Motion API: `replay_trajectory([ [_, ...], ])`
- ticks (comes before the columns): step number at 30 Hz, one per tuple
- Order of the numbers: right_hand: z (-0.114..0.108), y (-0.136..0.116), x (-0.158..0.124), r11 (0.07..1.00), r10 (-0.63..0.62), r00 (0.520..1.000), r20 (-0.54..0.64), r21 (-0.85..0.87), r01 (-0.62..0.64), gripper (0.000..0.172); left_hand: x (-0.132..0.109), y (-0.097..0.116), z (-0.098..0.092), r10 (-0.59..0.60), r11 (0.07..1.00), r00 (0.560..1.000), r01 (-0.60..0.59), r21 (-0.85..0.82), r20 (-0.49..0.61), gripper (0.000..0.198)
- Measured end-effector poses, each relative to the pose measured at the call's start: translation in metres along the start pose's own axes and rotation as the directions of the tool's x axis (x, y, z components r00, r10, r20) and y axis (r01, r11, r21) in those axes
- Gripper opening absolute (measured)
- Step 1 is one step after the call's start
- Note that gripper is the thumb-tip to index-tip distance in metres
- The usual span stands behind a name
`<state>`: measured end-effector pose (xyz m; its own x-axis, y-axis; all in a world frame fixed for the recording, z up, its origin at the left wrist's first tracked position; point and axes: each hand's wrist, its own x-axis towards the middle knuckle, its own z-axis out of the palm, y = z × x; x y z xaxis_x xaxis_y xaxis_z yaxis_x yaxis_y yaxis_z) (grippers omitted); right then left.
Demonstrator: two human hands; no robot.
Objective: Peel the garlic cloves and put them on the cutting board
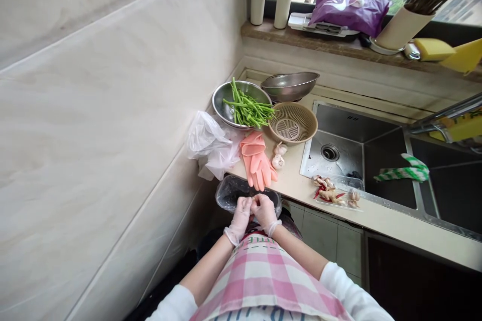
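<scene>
Both my hands wear clear thin gloves and meet over a trash bin (229,199) lined with a plastic bag, below the counter's edge. My left hand (241,214) has its fingers pinched together, and what they hold is too small to make out. Close beside it, the fingertips of my right hand (264,210) are also pinched, almost touching the left ones. Just beyond them, pink rubber gloves (259,163) lie on the counter. Two garlic bulbs (279,155) rest to the right of those gloves.
Green stalks (248,108) fill a steel bowl (218,108) by the wall, with plastic bags (211,140) before it. A brown basket (293,123) and a tilted steel strainer (289,88) stand alongside. Right are a tray of ginger and chilies (329,194) and a sink (324,160) with a striped cloth (404,170).
</scene>
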<state>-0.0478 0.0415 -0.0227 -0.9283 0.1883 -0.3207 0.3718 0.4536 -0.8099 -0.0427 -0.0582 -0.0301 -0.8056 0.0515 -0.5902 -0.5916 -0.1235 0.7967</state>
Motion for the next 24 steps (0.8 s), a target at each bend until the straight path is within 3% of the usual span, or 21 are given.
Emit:
replay_trajectory([
  [8, 0.010, 0.020, 0.000, 0.988, 0.102, 0.994, 0.030, 0.113, -0.105, 0.015, -0.003, 0.000, -0.008, -0.085, 0.995, 0.986, 0.092, -0.044, 0.141, 0.049],
  [14, 0.008, 0.020, -0.003, 0.988, 0.060, 0.994, 0.095, 0.139, -0.073, 0.020, 0.009, 0.002, -0.027, -0.235, 0.967, 0.898, 0.255, -0.006, 0.372, 0.057],
  [20, -0.006, 0.007, -0.007, 0.997, -0.046, 0.991, 0.125, 0.072, 0.038, 0.018, 0.010, 0.001, -0.029, -0.160, 0.986, 0.918, 0.167, 0.013, 0.363, 0.047],
  [22, -0.010, 0.003, -0.008, 0.996, -0.080, 0.987, 0.140, 0.047, 0.074, 0.017, 0.011, 0.005, -0.032, -0.172, 0.982, 0.892, 0.188, 0.003, 0.417, 0.046],
  [24, -0.013, -0.001, -0.009, 0.994, -0.112, 0.982, 0.151, 0.028, 0.109, 0.017, 0.014, 0.011, -0.038, -0.253, 0.957, 0.816, 0.289, 0.013, 0.520, 0.048],
])
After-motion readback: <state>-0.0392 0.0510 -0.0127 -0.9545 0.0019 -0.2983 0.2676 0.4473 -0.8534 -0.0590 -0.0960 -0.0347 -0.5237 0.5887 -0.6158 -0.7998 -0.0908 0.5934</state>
